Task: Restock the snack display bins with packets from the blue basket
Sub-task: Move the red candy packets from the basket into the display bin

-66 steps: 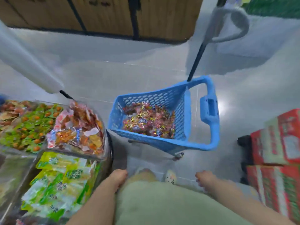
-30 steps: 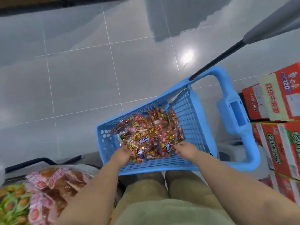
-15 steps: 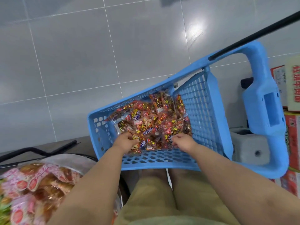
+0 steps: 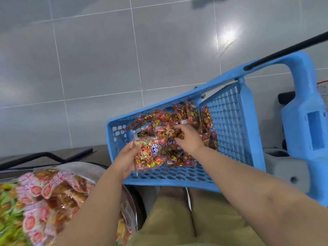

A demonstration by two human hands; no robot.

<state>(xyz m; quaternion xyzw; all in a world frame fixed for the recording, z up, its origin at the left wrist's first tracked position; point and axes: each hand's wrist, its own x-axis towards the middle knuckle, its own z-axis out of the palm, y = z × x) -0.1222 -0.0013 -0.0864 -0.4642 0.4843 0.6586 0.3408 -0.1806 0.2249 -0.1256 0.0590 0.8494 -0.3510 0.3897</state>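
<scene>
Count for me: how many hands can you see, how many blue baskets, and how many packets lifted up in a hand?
hands: 2, the left hand and the right hand
blue basket: 1
packet held up by the left hand: 1
total: 4

It was a shop: a blue wheeled shopping basket (image 4: 229,121) full of snack packets (image 4: 191,112) stood on grey floor tiles (image 4: 88,68) beside a clear display bin (image 4: 85,166) heaped with wrapped snacks (image 4: 53,189).
</scene>
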